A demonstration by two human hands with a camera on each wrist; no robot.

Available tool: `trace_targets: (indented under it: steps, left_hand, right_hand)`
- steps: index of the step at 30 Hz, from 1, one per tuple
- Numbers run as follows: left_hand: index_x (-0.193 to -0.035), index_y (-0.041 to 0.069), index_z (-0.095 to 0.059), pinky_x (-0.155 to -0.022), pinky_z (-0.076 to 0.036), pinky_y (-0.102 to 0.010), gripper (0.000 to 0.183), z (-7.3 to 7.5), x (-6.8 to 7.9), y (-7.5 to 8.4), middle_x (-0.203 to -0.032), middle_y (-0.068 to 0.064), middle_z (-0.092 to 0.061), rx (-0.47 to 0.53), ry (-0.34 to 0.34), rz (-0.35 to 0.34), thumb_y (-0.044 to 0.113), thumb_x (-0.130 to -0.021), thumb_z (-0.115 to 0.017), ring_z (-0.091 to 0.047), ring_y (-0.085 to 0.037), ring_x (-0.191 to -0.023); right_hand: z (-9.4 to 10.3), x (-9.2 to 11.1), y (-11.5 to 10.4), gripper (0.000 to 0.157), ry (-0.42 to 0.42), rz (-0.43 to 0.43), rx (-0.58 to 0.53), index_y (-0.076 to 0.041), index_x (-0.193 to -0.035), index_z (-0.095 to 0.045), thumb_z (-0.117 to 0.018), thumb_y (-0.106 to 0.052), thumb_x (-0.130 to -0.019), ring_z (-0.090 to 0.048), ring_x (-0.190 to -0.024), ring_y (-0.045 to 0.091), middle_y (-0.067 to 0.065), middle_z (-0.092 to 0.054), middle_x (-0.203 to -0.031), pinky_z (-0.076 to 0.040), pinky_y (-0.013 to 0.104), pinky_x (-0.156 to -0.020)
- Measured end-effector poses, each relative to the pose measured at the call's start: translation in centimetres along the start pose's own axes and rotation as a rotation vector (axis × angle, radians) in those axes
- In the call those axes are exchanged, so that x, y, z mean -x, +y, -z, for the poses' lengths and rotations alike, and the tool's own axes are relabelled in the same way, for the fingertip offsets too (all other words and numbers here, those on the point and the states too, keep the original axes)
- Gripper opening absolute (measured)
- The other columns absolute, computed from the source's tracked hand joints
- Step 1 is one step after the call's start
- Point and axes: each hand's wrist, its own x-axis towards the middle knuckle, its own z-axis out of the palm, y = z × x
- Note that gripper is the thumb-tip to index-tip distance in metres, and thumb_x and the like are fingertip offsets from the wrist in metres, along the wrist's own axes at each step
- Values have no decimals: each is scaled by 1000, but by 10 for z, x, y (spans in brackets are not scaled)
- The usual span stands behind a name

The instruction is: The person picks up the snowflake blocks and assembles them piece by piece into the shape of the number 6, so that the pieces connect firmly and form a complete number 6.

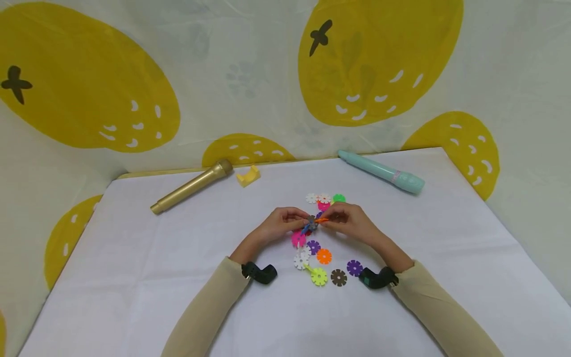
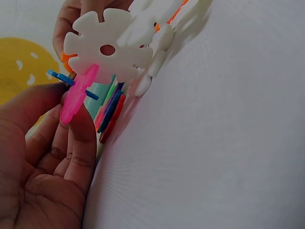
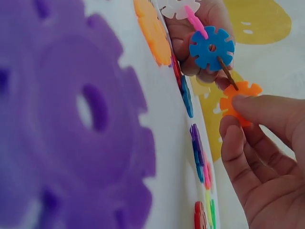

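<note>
Both hands hold a chain of slotted plastic discs above the table. The left hand (image 1: 277,225) pinches it near the blue disc (image 3: 202,51), between thumb and finger. The right hand (image 1: 354,224) pinches an orange disc (image 3: 250,88) at the chain's far end. That disc meets the edge of a brown disc (image 3: 227,73), which is slotted into the blue one. On the blue disc's other side stands a pink disc (image 2: 75,99), joined to a white disc (image 2: 83,45). In the head view, the chain's inner links are partly hidden by fingers.
Loose discs lie close by: orange (image 1: 324,256), brown (image 1: 339,277), purple (image 1: 354,268), yellow (image 1: 318,276), with several more behind the hands. A gold microphone-shaped toy (image 1: 192,187), a yellow bracket (image 1: 248,176) and a mint microphone-shaped toy (image 1: 383,172) are at the table's back.
</note>
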Motion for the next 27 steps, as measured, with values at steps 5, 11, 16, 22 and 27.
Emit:
trace_targets:
  steps: [5, 11, 16, 22, 27]
  left_hand:
    - [-117, -7, -63, -71, -48, -18, 27, 0, 0, 0, -96, -9, -70, -8, 5, -8, 8, -95, -61, -60, -6, -76]
    - [-117, -8, -63, -72, -49, -19, 27, 0, 1, 1, -98, -11, -70, 7, 20, -8, 8, -95, -61, -61, -6, -78]
    - [-117, -7, -63, -73, -50, -19, 27, 0, 0, 1, -98, -10, -70, 18, 37, 9, 8, -95, -62, -62, -6, -79]
    - [-118, -6, -63, -75, -50, -19, 28, -2, 0, 2, -100, -10, -70, 41, 61, 38, 10, -95, -62, -62, -7, -81]
    - [-117, -5, -64, -75, -50, -20, 28, -3, 1, 4, -100, -9, -71, 54, 67, 51, 12, -95, -63, -63, -7, -81]
  right_hand:
    - [3, 1, 2, 14, 4, 22, 31, 1, -98, -68, -72, 2, -85, -58, -80, 18, 11, -65, -94, -52, 21, -72]
    - [5, 1, 3, 14, 32, -9, -46, 5, -100, -63, -67, 6, -86, -64, -89, 21, 16, -65, -97, -53, 20, -75]
    - [6, 1, 2, 23, 13, -52, -96, 7, -111, -61, -65, 5, -88, -66, -82, 24, 20, -65, -100, -55, 21, -72]
    - [7, 1, 3, 20, 19, -43, -28, 6, -105, -68, -69, 4, -86, -62, -79, 18, 16, -66, -97, -53, 19, -71]
    - [7, 0, 3, 15, 25, 30, 10, 1, -98, -72, -72, 4, -83, -59, -79, 12, 11, -67, -93, -52, 18, -72]
